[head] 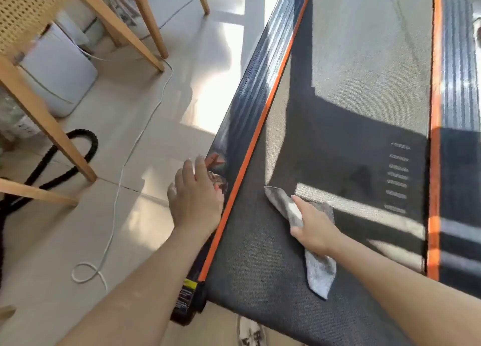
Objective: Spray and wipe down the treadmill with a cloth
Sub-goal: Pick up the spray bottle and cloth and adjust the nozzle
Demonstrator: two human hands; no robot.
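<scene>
1. Grey cloth lies flat on the dark running belt of the treadmill, toward its near end, pinned beneath the right hand. One corner pokes out up and to the left and another trails back past the wrist. The middle of it is hidden under the palm.
2. Pressing down on the cloth, the right hand has its forefinger stretched straight. The other fingers sit behind the back of the hand and are hard to make out.
3. Fingers spread and straight, the left hand rests on the glossy left side rail and holds nothing. The reflection under its fingertips is a blur.
4. An orange strip runs between rail and belt, and the treadmill's far end is cut off at the top of the frame.
5. A label on the near left corner is too smeared to read.
6. On the pale floor beside the machine lie a looping white cable and a black hose. Wooden chair legs partly hide a white appliance.
7. A shoe shows at the bottom edge, only partly in view.
</scene>
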